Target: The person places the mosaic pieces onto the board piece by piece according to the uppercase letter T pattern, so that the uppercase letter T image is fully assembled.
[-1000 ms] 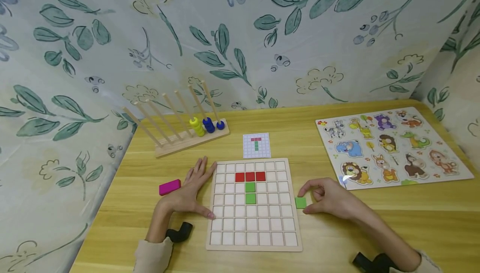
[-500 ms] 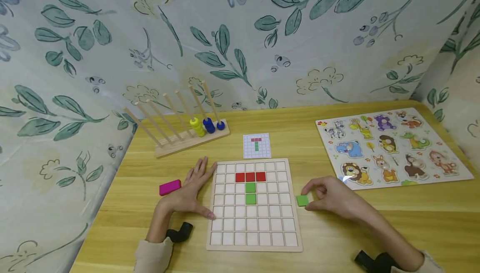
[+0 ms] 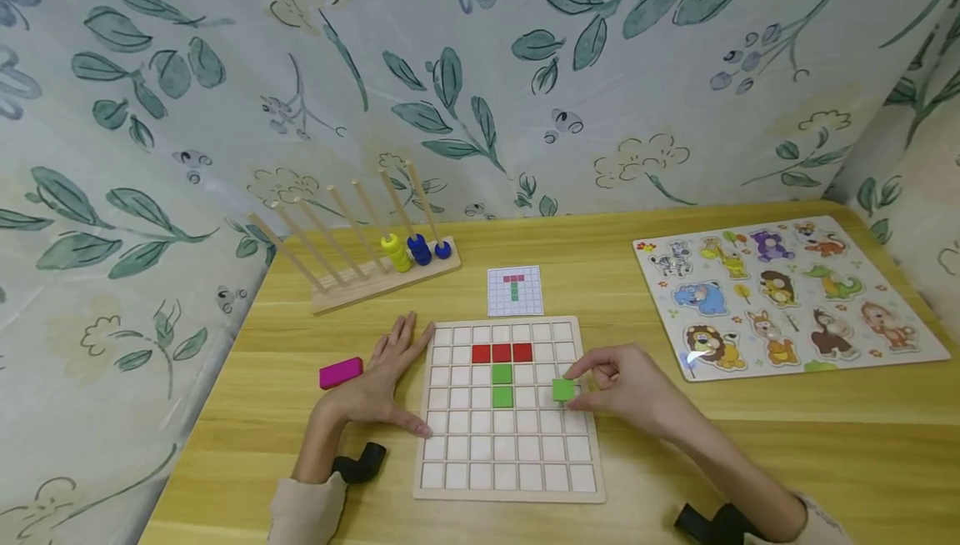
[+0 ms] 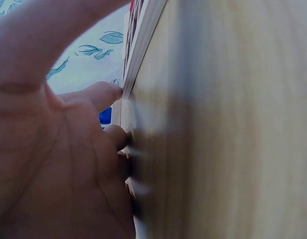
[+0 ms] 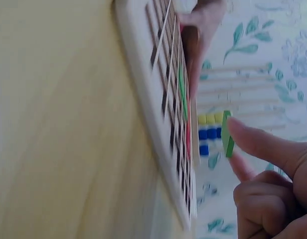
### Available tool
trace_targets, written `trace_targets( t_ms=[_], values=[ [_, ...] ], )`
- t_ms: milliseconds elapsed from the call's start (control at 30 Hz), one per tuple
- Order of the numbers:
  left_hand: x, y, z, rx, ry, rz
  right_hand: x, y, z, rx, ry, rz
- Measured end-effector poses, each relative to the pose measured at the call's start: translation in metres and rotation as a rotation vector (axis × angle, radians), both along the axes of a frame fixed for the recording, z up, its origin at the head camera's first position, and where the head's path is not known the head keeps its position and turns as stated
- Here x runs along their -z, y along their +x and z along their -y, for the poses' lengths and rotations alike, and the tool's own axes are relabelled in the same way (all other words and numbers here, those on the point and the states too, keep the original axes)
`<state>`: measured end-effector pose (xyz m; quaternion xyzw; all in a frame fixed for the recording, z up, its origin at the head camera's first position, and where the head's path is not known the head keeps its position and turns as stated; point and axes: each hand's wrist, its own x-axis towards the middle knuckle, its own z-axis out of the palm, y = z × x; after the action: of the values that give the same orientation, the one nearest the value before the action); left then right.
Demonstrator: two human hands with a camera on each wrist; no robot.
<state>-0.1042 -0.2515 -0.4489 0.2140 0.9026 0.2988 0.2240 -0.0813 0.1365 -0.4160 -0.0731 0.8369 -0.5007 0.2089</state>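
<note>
My right hand [image 3: 628, 387] pinches a green square tile [image 3: 563, 390] between thumb and forefinger, held over the right side of the wooden grid board [image 3: 420, 478]. In the right wrist view the same tile [image 5: 227, 134] stands off the board's surface. Three red tiles [image 3: 502, 352] form a row near the board's top, with two green tiles [image 3: 502, 386] in a column beneath the middle one. My left hand [image 3: 375, 387] lies spread on the table, its thumb and forefinger touching the board's left edge. A small pattern card [image 3: 514, 291] with a red and green T lies behind the board.
A pink block [image 3: 341, 373] lies beside my left hand. At the back left stands a peg rack [image 3: 352, 291] with yellow and blue beads. An animal puzzle board [image 3: 787, 299] lies at the right. A patterned cloth [image 3: 480, 70] hangs behind the table.
My right hand has lifted the green tile from the table right of the board and carried it left over the board's right columns. My left hand stays in place.
</note>
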Motion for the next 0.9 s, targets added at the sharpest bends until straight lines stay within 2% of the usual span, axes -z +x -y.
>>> trace_targets(
  t_ms=[167, 333, 433, 733, 900],
  values=[
    [0.0, 0.0, -0.001, -0.001, 0.007, 0.005, 0.002, 0.007, 0.036, -0.026, -0.011, 0.026],
    [0.001, 0.001, 0.0, -0.001, -0.001, 0.001, 0.009, 0.013, 0.065, -0.078, -0.027, -0.02],
    [0.0, 0.001, 0.0, -0.003, -0.001, -0.005, 0.012, 0.016, 0.077, -0.08, -0.013, -0.047],
    [-0.001, 0.001, 0.0, 0.003, 0.001, -0.001, 0.013, 0.018, 0.086, -0.051, 0.024, -0.084],
    [-0.001, 0.0, -0.001, 0.003, -0.001, -0.006, 0.013, 0.017, 0.084, -0.05, 0.029, -0.074]
  ],
)
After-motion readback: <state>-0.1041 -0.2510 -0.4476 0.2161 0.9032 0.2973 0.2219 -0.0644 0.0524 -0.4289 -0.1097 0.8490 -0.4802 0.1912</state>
